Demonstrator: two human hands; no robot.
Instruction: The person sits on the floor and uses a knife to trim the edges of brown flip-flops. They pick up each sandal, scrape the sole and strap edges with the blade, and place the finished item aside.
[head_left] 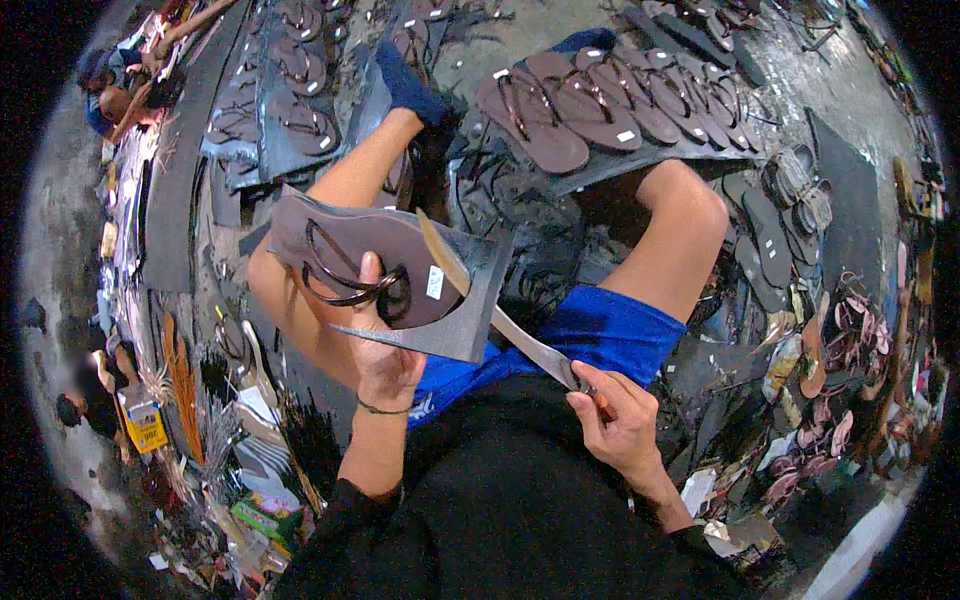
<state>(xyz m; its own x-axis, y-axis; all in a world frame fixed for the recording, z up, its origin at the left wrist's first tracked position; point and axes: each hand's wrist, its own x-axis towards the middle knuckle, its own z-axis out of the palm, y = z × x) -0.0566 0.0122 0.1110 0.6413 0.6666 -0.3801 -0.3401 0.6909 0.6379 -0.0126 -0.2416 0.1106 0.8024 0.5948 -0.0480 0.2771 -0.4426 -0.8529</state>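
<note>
My left hand point(385, 350) grips a brown flip-flop sandal point(370, 265) that is stuck on a dark grey square rubber sheet point(470, 300), thumb pressed over the straps. My right hand point(615, 415) holds the handle of a long knife point(500, 315). Its blade runs up and left, crossing the sheet's right edge next to the sandal's sole. I sit on the floor with both bare knees raised, wearing blue shorts point(600, 335) and a black top.
A row of finished brown sandals point(610, 105) lies ahead on a dark sheet. More sandals on sheets point(290, 90) lie at the upper left. Loose soles, straps and scraps point(830, 360) crowd the right. Another person point(125, 85) sits at the far upper left.
</note>
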